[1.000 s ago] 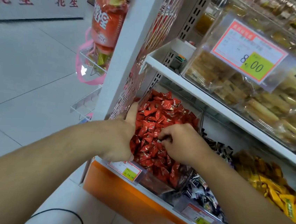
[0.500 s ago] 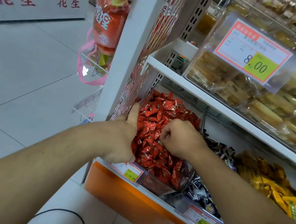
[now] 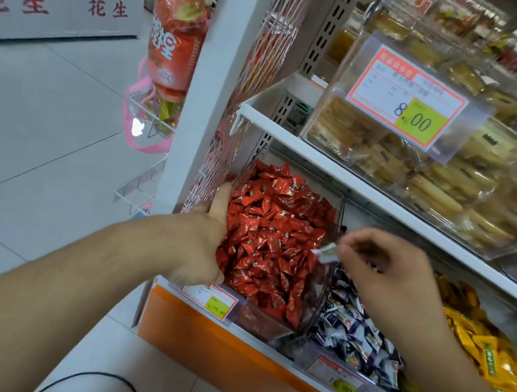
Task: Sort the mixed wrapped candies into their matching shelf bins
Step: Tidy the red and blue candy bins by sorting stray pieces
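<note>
A: Where is your right hand [image 3: 383, 272]?

B: Above the clear divider between the red candy bin [image 3: 269, 321] and the bin of dark-and-white candies [image 3: 357, 340]. Your fingertips pinch a small pale wrapped candy [image 3: 326, 253]; it is blurred, so its print cannot be read.

A: And your left hand [image 3: 204, 244]?

B: It rests at the left edge of the red candies [image 3: 272, 235], thumb pointing up along the wire mesh. Its fingers are hidden behind the hand, so I cannot tell how that grip stands.

A: Anything cut off?

B: The yellow candies [image 3: 490, 348] run out of frame at the right, partly behind your forearm. The nearer price tag [image 3: 340, 380] is smeared.
</note>
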Available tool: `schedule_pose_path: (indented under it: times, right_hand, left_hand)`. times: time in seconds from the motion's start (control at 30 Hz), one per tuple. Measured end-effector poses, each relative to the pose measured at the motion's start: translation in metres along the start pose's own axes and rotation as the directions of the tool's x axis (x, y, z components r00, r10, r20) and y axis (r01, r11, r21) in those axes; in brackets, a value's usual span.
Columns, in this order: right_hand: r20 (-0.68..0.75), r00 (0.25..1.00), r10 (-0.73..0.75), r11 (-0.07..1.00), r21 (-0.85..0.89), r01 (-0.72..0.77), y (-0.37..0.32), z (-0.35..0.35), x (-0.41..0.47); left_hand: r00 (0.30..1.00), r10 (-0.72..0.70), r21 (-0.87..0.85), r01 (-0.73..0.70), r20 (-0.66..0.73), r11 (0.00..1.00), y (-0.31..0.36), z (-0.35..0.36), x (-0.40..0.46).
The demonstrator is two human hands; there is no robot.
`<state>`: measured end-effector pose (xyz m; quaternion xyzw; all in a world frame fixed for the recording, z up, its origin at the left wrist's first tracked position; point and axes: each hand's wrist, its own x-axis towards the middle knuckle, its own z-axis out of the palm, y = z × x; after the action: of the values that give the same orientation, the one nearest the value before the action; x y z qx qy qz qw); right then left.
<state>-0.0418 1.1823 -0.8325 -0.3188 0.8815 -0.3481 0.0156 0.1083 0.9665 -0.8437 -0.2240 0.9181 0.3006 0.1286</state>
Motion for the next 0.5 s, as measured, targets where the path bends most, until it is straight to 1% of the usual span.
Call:
schedule_pose_path:
  times: [0.03,0.1,0.13,0.17,0.2,0.27,0.33,0.37,0.43,0.5]
  right_hand:
    - [-0.06,0.998,0.018,0.999,-0.045,-0.021,0.009,-0.009,-0.006]
    - [-0.151,0.988,0.025,0.97,-0.234,-0.06,0.029,-0.022,-0.014]
    - [-0.151,0.988,0.016,0.938,-0.34,-0.067,0.038,-0.025,-0.018]
    - [-0.118,0.993,0.012,0.904,-0.423,-0.061,0.044,-0.025,-0.02]
    - [-0.068,0.998,0.001,0.889,-0.456,-0.032,0.048,-0.023,-0.023]
    - [0.062,0.997,-0.038,0.913,-0.404,0.06,0.045,-0.016,-0.025]
    - [0.213,0.972,-0.096,0.94,-0.301,0.159,0.042,-0.005,-0.023]
    - [0.276,0.954,-0.119,0.946,-0.261,0.194,0.043,0.001,-0.021]
    - [0.327,0.933,-0.152,0.952,-0.204,0.226,0.048,0.009,-0.017]
    - [0.312,0.935,-0.167,0.958,-0.175,0.229,0.054,0.013,-0.014]
  left_hand:
    - [1.0,0.003,-0.005,-0.003,0.007,1.0,-0.002,0.003,0.003]
    - [1.0,0.021,0.022,-0.02,-0.018,1.0,-0.004,0.006,0.007]
    - [0.999,0.013,0.034,-0.012,-0.038,0.999,-0.007,0.008,0.012]
    - [0.999,0.004,0.063,0.0,-0.051,0.998,-0.009,0.011,0.017]
    - [0.998,0.008,0.078,-0.003,-0.066,0.997,-0.011,0.014,0.022]
    - [0.983,0.103,0.146,-0.081,-0.153,0.986,-0.009,0.018,0.026]
    - [0.924,0.287,0.227,-0.232,-0.253,0.946,-0.001,0.024,0.029]
    - [0.892,0.358,0.262,-0.288,-0.276,0.921,0.004,0.027,0.03]
    - [0.839,0.469,0.357,-0.363,-0.276,0.861,0.014,0.037,0.038]
    - [0.776,0.589,0.494,-0.431,-0.224,0.755,0.026,0.049,0.049]
